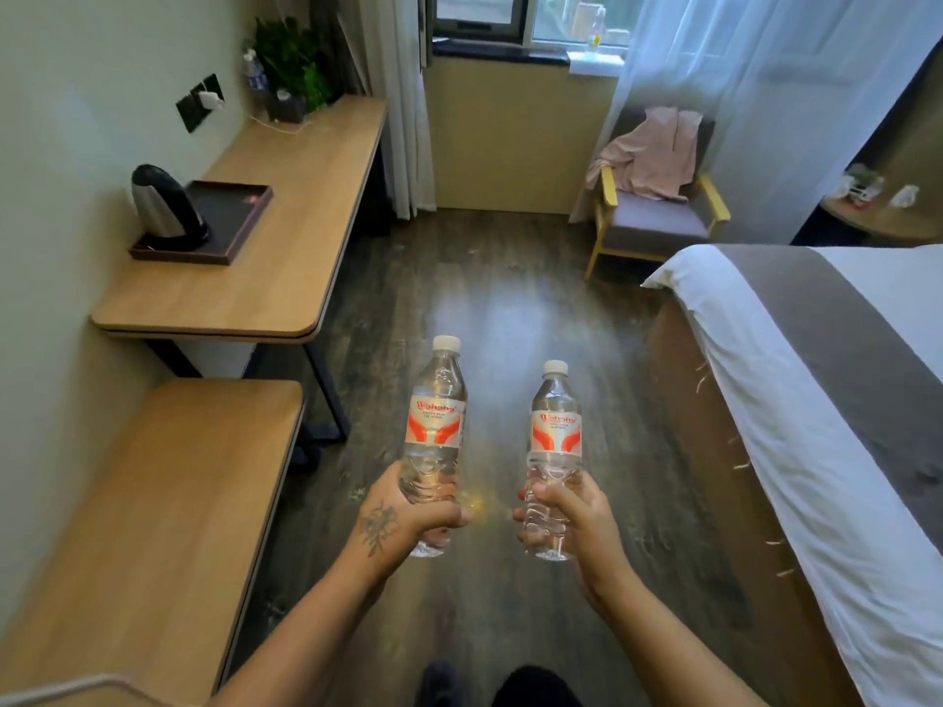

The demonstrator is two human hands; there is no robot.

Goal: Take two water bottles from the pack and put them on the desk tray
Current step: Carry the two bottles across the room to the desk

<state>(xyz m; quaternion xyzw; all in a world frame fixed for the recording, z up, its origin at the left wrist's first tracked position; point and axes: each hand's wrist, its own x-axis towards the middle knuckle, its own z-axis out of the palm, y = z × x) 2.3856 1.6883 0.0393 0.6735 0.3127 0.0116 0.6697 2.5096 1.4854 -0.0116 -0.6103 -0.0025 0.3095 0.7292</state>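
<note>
My left hand (403,517) grips the lower part of a clear water bottle (436,421) with a white cap and a red-and-white label, held upright over the floor. My right hand (566,517) grips a second, matching water bottle (555,431), also upright, a little to the right. The dark desk tray (240,216) lies on the wooden desk (275,247) far ahead on the left, well apart from both hands. A steel kettle (163,201) stands on the tray's near left end. The pack is not in view.
A lower wooden bench (153,502) runs along the left wall, near my left arm. A bed (816,400) fills the right side. An armchair (658,206) with a pink cloth stands by the window. Dark wood floor (485,308) lies between desk and bed.
</note>
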